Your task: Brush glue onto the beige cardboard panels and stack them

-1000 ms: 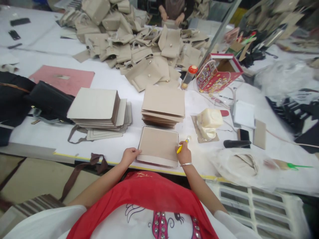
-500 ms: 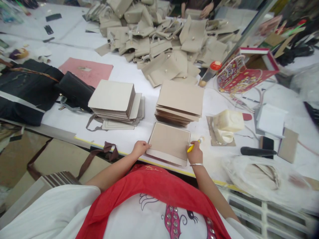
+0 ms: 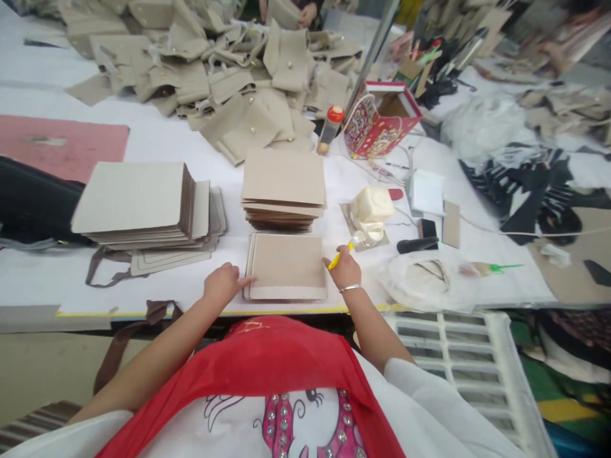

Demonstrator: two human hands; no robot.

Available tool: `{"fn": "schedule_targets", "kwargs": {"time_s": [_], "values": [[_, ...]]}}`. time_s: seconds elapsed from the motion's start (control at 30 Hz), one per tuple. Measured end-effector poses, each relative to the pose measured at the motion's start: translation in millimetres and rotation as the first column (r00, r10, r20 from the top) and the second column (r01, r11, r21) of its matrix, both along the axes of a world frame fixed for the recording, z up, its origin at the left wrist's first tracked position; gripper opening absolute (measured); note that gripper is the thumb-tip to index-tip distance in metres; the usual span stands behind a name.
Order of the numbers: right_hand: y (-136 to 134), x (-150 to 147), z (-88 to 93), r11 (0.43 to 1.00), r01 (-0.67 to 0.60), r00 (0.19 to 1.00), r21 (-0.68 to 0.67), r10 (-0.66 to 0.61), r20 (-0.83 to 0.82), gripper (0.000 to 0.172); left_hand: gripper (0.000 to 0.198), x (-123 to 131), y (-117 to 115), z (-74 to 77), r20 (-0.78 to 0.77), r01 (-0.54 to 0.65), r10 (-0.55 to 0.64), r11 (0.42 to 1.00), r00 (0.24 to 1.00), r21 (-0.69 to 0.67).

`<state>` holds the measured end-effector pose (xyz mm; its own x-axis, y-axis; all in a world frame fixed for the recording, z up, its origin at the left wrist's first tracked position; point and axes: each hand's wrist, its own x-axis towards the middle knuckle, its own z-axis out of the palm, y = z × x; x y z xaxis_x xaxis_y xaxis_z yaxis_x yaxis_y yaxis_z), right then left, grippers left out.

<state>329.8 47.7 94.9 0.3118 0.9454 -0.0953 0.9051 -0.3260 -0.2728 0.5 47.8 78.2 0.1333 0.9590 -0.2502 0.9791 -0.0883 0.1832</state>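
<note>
A beige rectangular panel (image 3: 287, 266) lies flat near the front edge of the white table (image 3: 38, 280). My left hand (image 3: 223, 284) rests at the panel's left edge, fingers curled with the index touching the edge. My right hand (image 3: 344, 268) sits at the panel's right edge, closed on a yellow-handled brush (image 3: 340, 254) whose tip points toward a cream glue block (image 3: 373, 210) on a small board.
A stack of brown-beige panels (image 3: 283, 187) lies just behind the panel, a taller stack (image 3: 136, 203) to the left. A heap of beige bag parts (image 3: 214, 76) fills the back. A red box (image 3: 379, 124), a bottle (image 3: 330, 127), a phone (image 3: 428, 229) and a plastic bag (image 3: 422, 280) lie right. Another person's hands (image 3: 305, 13) work at the far edge.
The camera swung right. My left hand slid off the panel's corner and now touches its left edge with a finger. My right hand keeps the brush by the right edge.
</note>
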Motion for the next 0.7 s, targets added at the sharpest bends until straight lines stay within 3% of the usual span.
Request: {"fn": "schedule_targets", "kwargs": {"time_s": [0.1, 0.2, 0.33, 0.5, 0.6, 0.7], "values": [[-3, 9, 3.8, 0.996, -0.053, 0.99, 0.065, 0.061, -0.129, 0.035, 0.04, 19, 4, 9.4, 0.043, 0.154, -0.167, 0.964, 0.985, 0.217], [-5, 4, 0.1, 0.993, -0.106, 0.962, 0.047, 0.114, -0.248, 0.03, 0.034, 57, 10, 8.7, 0.128, 0.331, -0.388, 0.886, 0.913, 0.326], [-10, -6, -4.1, 0.997, -0.07, 0.987, 0.043, 0.076, -0.141, 0.026, 0.042, 100, 10, -8.7, 0.182, 0.521, -0.596, 0.785, 0.782, 0.335], [-18, 10, -6.0, 0.997, 0.022, 0.994, 0.078, -0.031, 0.107, 0.028, 0.044, 101, 3, -27.4, 0.176, 0.572, -0.637, 0.759, 0.75, 0.311], [-23, 16, -9.5, 0.999, 0.011, 0.997, 0.036, -0.014, 0.07, 0.024, 0.044, 92, 4, -23.5, 0.162, 0.584, -0.642, 0.757, 0.75, 0.293], [-29, 6, -8.7, 0.997, -0.08, 0.996, 0.0, 0.08, 0.025, 0.02, 0.044, 84, 3, -14.0, 0.156, 0.581, -0.632, 0.766, 0.759, 0.274]]}}
